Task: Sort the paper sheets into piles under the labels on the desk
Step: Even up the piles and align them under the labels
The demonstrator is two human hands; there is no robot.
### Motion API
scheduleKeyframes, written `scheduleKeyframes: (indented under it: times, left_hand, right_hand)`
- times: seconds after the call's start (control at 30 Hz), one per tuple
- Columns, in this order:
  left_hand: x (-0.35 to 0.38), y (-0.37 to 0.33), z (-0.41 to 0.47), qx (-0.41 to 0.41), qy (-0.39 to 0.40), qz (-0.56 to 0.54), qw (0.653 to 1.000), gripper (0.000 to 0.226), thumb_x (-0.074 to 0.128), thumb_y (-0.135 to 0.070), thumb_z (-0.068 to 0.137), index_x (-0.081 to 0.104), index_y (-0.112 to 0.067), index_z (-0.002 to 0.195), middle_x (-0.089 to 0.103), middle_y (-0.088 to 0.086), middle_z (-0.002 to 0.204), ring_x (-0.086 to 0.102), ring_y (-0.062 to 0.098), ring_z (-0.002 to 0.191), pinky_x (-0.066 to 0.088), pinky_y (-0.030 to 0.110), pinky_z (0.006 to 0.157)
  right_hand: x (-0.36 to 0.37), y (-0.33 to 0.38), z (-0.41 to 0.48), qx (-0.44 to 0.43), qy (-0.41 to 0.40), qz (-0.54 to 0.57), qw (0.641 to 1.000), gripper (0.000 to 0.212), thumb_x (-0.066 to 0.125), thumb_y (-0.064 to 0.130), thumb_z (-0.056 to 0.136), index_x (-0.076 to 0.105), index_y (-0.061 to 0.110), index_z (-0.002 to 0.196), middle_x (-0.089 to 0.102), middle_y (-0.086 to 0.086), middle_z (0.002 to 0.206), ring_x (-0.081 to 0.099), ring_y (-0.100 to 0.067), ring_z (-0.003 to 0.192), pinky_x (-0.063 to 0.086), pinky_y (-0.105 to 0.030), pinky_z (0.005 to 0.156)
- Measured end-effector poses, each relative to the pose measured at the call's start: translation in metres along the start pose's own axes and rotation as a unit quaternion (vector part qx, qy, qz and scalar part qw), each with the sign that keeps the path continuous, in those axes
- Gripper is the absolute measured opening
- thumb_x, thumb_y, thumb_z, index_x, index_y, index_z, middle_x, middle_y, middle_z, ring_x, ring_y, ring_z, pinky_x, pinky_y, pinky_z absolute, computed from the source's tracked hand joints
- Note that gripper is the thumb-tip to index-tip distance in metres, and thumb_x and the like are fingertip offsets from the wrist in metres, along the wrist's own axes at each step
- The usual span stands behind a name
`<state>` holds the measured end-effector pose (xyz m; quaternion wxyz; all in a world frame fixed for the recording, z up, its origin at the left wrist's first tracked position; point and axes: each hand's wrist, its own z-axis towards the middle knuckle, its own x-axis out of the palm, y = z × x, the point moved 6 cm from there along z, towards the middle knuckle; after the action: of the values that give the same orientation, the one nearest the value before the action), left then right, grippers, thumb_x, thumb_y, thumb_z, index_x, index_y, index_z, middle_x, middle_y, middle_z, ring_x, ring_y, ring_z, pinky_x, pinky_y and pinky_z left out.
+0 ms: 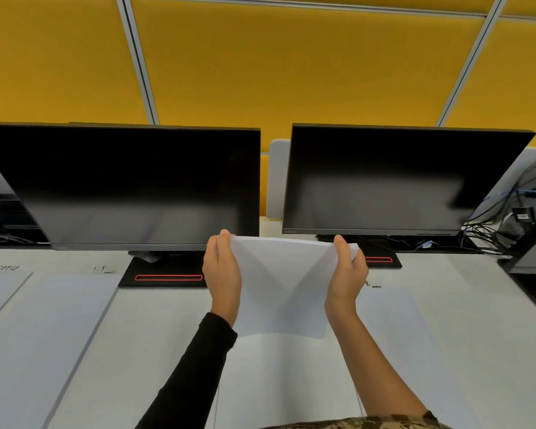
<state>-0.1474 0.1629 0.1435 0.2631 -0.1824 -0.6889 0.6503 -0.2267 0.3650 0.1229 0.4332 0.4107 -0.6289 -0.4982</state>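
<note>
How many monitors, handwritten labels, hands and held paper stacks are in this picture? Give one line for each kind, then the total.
Monitors: 2
Handwritten labels: 3, one partly covered
Hands: 2
Held paper stack: 1
Total: 8

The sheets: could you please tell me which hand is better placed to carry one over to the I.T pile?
Left, probably. The left hand grips the left edge of the sheets, and the I.T label with its pile lies on that side; the right hand would have to cross over.
</note>
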Motion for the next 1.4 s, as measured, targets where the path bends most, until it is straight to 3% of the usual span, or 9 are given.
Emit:
scheduleKeyframes:
  times: [0.3, 0.43, 0.6, 0.7, 0.9, 1.1, 1.2, 1.27, 1.4]
  left_hand:
    - [0.004, -0.003, 0.000, 0.001, 0.031, 0.024, 0.999, 0.020, 0.049, -0.034, 0.094, 0.044, -0.021, 0.108, 0.054, 0.006, 0.101, 0.055, 0.019, 0.087, 0.047, 0.024, 0.062]
    - [0.005, 0.000, -0.004, 0.040, 0.118, 0.045, 0.991, 0.051, 0.070, -0.023, 0.080, 0.034, -0.030, 0.116, 0.047, -0.008, 0.101, 0.055, 0.012, 0.086, 0.049, 0.016, 0.061]
    - [-0.001, 0.002, 0.001, 0.067, 0.142, 0.063, 0.986, 0.052, 0.075, -0.012, 0.075, 0.041, -0.024, 0.112, 0.050, -0.007, 0.097, 0.055, 0.011, 0.086, 0.053, 0.010, 0.056]
    - [-0.001, 0.001, 0.000, 0.085, 0.133, 0.080, 0.984, 0.052, 0.076, -0.013, 0.074, 0.042, -0.024, 0.111, 0.048, -0.013, 0.094, 0.054, 0.011, 0.085, 0.051, 0.011, 0.059]
    - [0.000, 0.000, 0.003, 0.092, 0.127, 0.093, 0.983, 0.050, 0.073, -0.011, 0.077, 0.045, -0.012, 0.118, 0.051, 0.000, 0.100, 0.053, 0.014, 0.088, 0.047, 0.014, 0.067]
    - [0.000, 0.003, 0.006, 0.091, 0.126, 0.097, 0.983, 0.025, 0.056, -0.009, 0.089, 0.052, -0.004, 0.113, 0.058, 0.002, 0.097, 0.061, 0.014, 0.088, 0.055, 0.032, 0.088]
    - [0.003, 0.000, -0.003, 0.124, 0.161, 0.115, 0.972, 0.030, 0.049, 0.001, 0.092, 0.051, -0.015, 0.116, 0.058, -0.011, 0.099, 0.059, 0.002, 0.086, 0.051, 0.010, 0.079]
    - [0.003, 0.003, -0.001, 0.094, 0.149, 0.100, 0.979, 0.020, 0.053, -0.004, 0.090, 0.055, -0.006, 0.111, 0.061, -0.002, 0.097, 0.061, 0.010, 0.087, 0.050, 0.022, 0.080]
    - [0.002, 0.010, 0.002, 0.060, 0.160, 0.073, 0.983, 0.023, 0.071, -0.011, 0.079, 0.054, -0.014, 0.094, 0.058, -0.002, 0.082, 0.058, 0.012, 0.076, 0.051, 0.015, 0.063]
  right_hand:
    - [-0.001, 0.008, -0.004, -0.003, -0.005, -0.003, 1.000, 0.035, 0.060, 0.037, 0.086, 0.054, 0.008, 0.105, 0.057, -0.008, 0.098, 0.054, -0.022, 0.089, 0.047, -0.026, 0.063]
    - [-0.003, 0.021, -0.013, -0.112, -0.035, -0.053, 0.992, 0.048, 0.059, 0.043, 0.084, 0.044, 0.015, 0.119, 0.052, -0.007, 0.115, 0.052, -0.024, 0.105, 0.053, -0.041, 0.086]
    - [0.027, 0.051, -0.059, -0.504, 0.022, -0.317, 0.803, 0.067, 0.032, 0.056, 0.088, 0.027, 0.013, 0.140, 0.025, -0.009, 0.150, 0.011, -0.016, 0.145, -0.002, -0.038, 0.119]
    - [0.057, 0.036, -0.066, -0.503, 0.129, -0.461, 0.719, 0.073, 0.015, 0.065, 0.089, 0.031, 0.018, 0.143, 0.031, -0.004, 0.152, 0.025, -0.024, 0.143, -0.002, -0.047, 0.116]
    - [0.081, 0.037, -0.092, -0.505, 0.190, -0.524, 0.659, 0.069, 0.028, 0.063, 0.087, 0.043, 0.018, 0.137, 0.045, -0.003, 0.144, 0.041, -0.028, 0.135, 0.005, -0.059, 0.114]
    - [0.102, 0.039, -0.116, -0.508, 0.296, -0.516, 0.622, 0.070, 0.028, 0.058, 0.089, 0.022, 0.021, 0.147, 0.019, -0.003, 0.156, 0.011, -0.026, 0.146, -0.021, -0.045, 0.107]
    - [0.104, 0.042, -0.116, -0.510, 0.302, -0.500, 0.632, 0.073, 0.020, 0.063, 0.088, 0.017, 0.021, 0.148, 0.013, 0.000, 0.157, 0.003, -0.022, 0.147, -0.026, -0.041, 0.105]
    - [0.103, 0.037, -0.114, -0.504, 0.316, -0.510, 0.622, 0.073, 0.021, 0.062, 0.088, 0.016, 0.022, 0.149, 0.011, 0.001, 0.158, 0.003, -0.021, 0.147, -0.029, -0.039, 0.105]
    - [0.077, 0.046, -0.089, -0.482, 0.215, -0.476, 0.703, 0.074, 0.015, 0.063, 0.090, 0.023, 0.016, 0.147, 0.023, -0.001, 0.155, 0.012, -0.020, 0.146, -0.011, -0.040, 0.119]
